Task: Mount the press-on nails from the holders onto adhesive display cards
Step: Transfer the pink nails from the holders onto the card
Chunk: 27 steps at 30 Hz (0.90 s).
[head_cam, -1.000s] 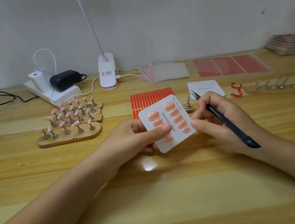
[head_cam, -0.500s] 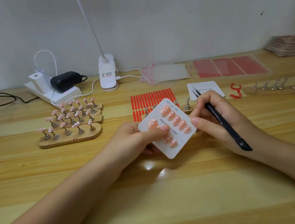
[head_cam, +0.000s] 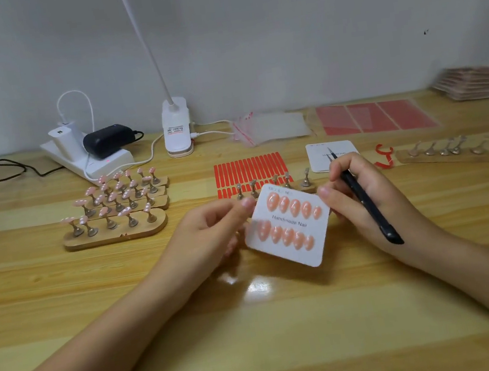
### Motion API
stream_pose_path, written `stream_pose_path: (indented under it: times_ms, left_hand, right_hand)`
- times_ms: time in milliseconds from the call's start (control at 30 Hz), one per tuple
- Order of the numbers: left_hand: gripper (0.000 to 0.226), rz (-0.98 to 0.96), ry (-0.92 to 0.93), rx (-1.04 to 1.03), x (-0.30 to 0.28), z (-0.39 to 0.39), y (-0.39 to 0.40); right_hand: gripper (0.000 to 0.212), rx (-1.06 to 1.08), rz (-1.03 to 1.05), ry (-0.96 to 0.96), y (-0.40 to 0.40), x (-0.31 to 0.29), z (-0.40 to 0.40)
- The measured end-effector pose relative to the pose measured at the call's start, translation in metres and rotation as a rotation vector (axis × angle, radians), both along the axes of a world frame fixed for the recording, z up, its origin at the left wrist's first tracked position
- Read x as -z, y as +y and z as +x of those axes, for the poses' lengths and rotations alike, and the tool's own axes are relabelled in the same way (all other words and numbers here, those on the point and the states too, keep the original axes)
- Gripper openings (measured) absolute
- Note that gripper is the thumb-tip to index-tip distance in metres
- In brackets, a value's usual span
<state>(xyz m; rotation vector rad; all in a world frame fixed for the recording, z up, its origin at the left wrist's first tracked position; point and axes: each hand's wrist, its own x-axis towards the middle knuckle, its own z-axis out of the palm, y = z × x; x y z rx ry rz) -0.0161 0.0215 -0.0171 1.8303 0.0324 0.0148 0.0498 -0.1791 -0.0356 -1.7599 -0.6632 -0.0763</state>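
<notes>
While both forearms reach in over the wooden table (head_cam: 289, 336), the left hand (head_cam: 212, 237) pinches the card (head_cam: 292, 241) at its left edge, thumb on top, and the right hand (head_cam: 361, 200) pinches the right edge, so the card's held up just off the table. Right hand also has black tweezers (head_cam: 364, 200) tucked in its fingers, tip pointing away toward the wall. Card sits tilted, right side lower, with two rows of peach nails (head_cam: 295, 206) running left-to-right, tips pointing away. Wooden holders (head_cam: 118, 234) loaded with nails sit to the left, red strips (head_cam: 249, 170) behind the card, a lamp base (head_cam: 177, 128) and power strip (head_cam: 89, 160) along the grey wall.
</notes>
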Motion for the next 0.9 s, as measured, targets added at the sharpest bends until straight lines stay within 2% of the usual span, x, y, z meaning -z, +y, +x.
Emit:
stream_pose_path:
  times_ms: [67, 167, 300, 367, 433, 500, 600, 667, 767, 900]
  left_hand:
    - [0.021, 0.035, -0.002, 0.016, 0.0, -0.001, -0.002]
    - [0.03, 0.167, -0.029, 0.069, 0.003, 0.001, -0.003]
    - [0.031, 0.236, -0.049, 0.028, 0.004, 0.003, -0.004]
    - [0.029, 0.297, -0.075, -0.003, 0.006, 0.004, -0.006]
    - [0.028, 0.37, -0.104, -0.024, 0.007, 0.005, -0.008]
    - [0.028, 0.414, -0.11, -0.052, 0.007, 0.004, -0.008]
    - [0.028, 0.489, -0.109, -0.076, 0.007, 0.002, -0.007]
    - [0.027, 0.616, -0.136, -0.083, 0.008, 0.002, -0.007]
    - [0.026, 0.781, -0.192, -0.109, 0.008, 0.001, -0.005]
    - [0.025, 0.85, -0.213, -0.088, 0.008, 0.002, -0.004]
  right_hand:
    - [0.026, 0.004, -0.057, -0.053, 0.001, -0.001, -0.002]
    - [0.027, 0.019, -0.155, -0.108, 0.002, 0.001, -0.003]
    - [0.018, 0.142, -0.168, -0.136, 0.0, 0.002, -0.002]
    - [0.014, 0.224, -0.356, -0.28, -0.007, 0.0, -0.001]
    - [0.029, 0.265, -0.509, -0.426, -0.014, -0.004, 0.0]
    - [0.034, 0.262, -0.539, -0.505, -0.017, -0.01, 0.001]
    - [0.023, 0.321, -0.676, -0.516, -0.018, -0.01, 0.007]
    - [0.016, 0.371, -0.74, -0.517, -0.017, -0.008, 0.01]
    - [0.016, 0.367, -0.798, -0.52, -0.017, -0.006, 0.011]
    - [0.016, 0.345, -0.833, -0.484, -0.019, -0.006, 0.011]
